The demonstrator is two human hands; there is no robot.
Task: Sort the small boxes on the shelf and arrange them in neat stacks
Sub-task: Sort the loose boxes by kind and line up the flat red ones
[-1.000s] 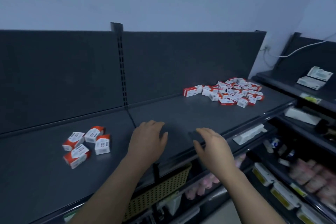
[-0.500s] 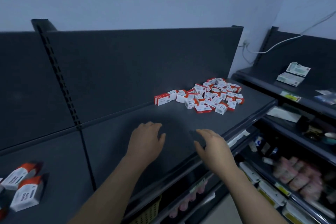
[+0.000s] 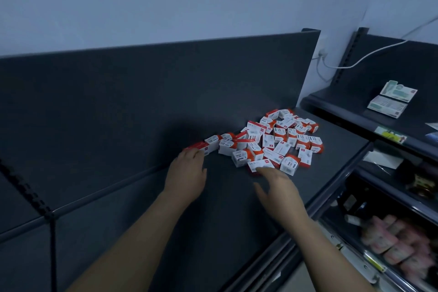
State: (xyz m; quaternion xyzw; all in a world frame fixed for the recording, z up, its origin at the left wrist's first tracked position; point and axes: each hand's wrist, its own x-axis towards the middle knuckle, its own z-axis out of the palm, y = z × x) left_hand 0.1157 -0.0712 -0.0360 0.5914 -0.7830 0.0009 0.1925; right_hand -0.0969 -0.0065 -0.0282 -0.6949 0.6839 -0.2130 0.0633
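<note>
Head view: a loose heap of small boxes, red and white, lies unsorted at the right end of the dark shelf, close to the back panel. The left hand reaches the heap's left end, its fingers relaxed and gripping nothing. The right hand is at the front edge of the heap, fingers spread and straight, holding nothing.

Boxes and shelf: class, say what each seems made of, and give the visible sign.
Boxes: probably thin printed card, red and white, with crisp folded edges. Shelf: likely painted metal, dark matte; the slotted upright suggests it.
</note>
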